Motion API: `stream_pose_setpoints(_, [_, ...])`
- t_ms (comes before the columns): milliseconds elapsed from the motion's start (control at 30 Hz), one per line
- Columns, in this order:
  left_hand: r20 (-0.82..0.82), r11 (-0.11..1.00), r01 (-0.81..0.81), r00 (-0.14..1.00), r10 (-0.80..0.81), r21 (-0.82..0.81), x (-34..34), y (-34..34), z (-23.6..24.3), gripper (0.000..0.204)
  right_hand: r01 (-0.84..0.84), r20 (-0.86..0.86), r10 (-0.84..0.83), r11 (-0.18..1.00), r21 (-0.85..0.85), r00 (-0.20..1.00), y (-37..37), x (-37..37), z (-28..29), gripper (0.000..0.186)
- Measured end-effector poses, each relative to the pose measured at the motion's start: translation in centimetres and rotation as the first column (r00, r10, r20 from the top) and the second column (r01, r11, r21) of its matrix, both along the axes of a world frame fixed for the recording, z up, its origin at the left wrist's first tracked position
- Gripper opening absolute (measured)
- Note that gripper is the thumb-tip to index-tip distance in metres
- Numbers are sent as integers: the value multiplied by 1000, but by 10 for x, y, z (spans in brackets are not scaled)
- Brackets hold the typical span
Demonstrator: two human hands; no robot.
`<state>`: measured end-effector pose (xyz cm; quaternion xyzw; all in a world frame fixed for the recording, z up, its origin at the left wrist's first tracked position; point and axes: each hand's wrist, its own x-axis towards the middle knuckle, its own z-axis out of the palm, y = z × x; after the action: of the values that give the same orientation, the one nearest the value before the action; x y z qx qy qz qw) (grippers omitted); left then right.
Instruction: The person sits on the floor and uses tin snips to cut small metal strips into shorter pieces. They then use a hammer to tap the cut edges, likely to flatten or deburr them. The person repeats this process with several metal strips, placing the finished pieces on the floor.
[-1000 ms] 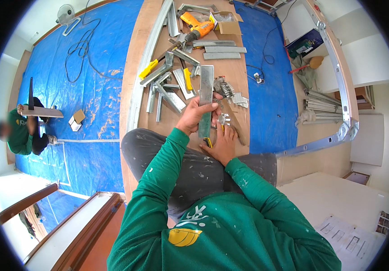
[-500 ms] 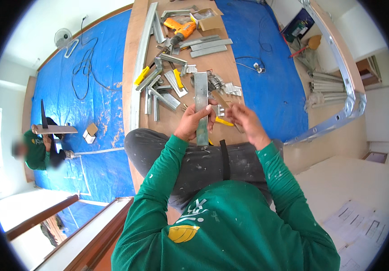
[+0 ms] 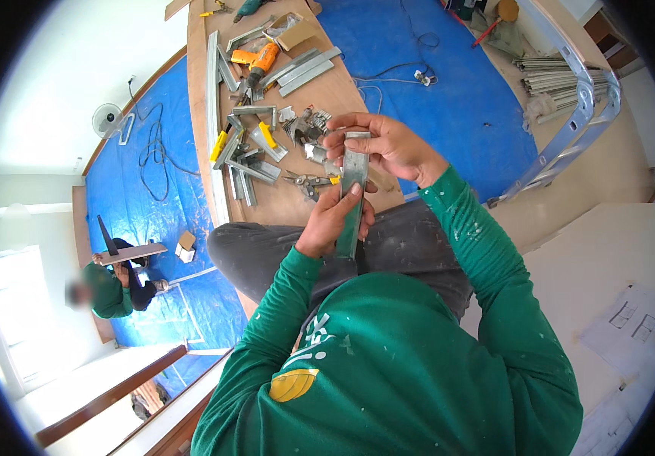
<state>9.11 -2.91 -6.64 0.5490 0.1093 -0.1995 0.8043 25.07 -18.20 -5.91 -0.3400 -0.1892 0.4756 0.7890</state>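
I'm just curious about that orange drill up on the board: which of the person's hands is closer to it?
Right. The right hand, gripping the top of the metal strip, sits just below and right of the orange drill; the left hand grips lower, farther away.

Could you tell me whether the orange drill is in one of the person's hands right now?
No, the orange drill lies on the wooden board, while both hands hold a metal strip.

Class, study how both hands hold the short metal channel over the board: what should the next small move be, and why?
Probably steady the lower end. The left hand grips the bottom of the metal channel while the right hand pinches its top, held upright above the lap, clear of the wooden board, so the right hand can likely work on that top end.
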Motion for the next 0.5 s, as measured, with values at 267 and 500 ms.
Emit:
stream_pose_setpoints(267, [-74,869,169,986,-152,466,1,-1,5,40,230,794,309,846,-481,523,-49,-2,17,39])
stream_pose_setpoints(500, [91,747,-3,993,-78,665,8,-20,14,35,533,930,151,783,-320,336,-52,-14,7,46])
